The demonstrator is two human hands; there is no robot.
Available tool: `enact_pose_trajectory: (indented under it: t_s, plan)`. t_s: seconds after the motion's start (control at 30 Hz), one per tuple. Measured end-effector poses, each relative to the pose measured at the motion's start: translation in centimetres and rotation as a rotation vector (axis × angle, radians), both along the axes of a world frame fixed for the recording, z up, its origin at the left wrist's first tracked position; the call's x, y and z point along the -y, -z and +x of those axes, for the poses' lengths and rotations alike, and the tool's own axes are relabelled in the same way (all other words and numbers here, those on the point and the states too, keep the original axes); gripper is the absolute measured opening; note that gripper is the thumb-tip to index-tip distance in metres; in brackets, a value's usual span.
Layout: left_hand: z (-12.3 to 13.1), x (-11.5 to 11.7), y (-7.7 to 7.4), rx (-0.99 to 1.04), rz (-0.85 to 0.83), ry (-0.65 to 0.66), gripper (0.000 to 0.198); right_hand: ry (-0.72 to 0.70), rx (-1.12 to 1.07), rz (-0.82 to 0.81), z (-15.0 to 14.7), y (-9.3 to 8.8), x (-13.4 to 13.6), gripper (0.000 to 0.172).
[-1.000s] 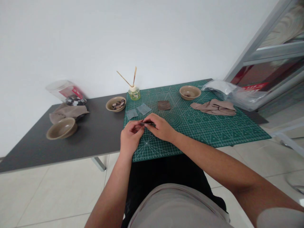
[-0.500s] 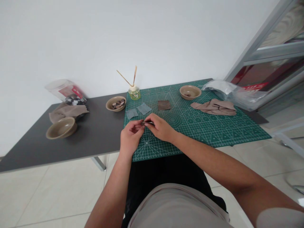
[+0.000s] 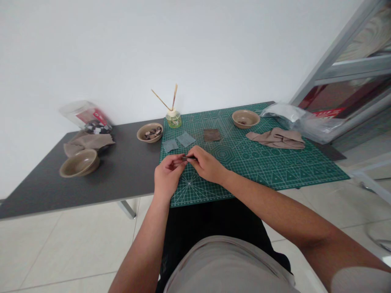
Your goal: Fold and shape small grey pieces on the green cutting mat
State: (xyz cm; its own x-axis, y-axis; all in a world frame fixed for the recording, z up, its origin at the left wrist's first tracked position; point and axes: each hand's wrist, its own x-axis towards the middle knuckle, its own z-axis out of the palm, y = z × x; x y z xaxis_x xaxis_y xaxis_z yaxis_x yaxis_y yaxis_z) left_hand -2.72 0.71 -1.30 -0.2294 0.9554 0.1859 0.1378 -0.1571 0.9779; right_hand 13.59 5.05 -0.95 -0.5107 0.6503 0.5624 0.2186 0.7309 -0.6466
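Thin dark piece [image 3: 192, 158], seemingly flat, is pinched by left hand [image 3: 167, 174] and right hand [image 3: 209, 166], forearms [image 3: 269, 199] angled inward.

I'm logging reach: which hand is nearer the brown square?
Right. The right hand is just this side of the brown square; the left hand is farther off, leftward.
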Motion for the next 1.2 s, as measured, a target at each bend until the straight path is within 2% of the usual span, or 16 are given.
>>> enact_pose_trajectory:
  t_s: [0.3,0.47,0.77,1.2]
  plan:
    - [0.05,0.06,-0.31,-0.005,-0.008,0.029,0.026,-0.016,-0.002,0.027,-0.03,0.10,-0.02,0.009]
    - [0.06,0.15,-0.34,0.040,0.014,-0.029,0.028,-0.010,0.019,-0.009,0.01,-0.05,0.01,0.010]
    - [0.05,0.13,-0.45,0.031,-0.024,0.003,0.029,-0.024,-0.017,-0.057,0.18,-0.27,-0.02,0.002]
    - [-0.10,0.03,-0.29,0.040,-0.031,0.021,0.029,-0.014,-0.014,-0.104,0.22,-0.31,0.01,0.002]
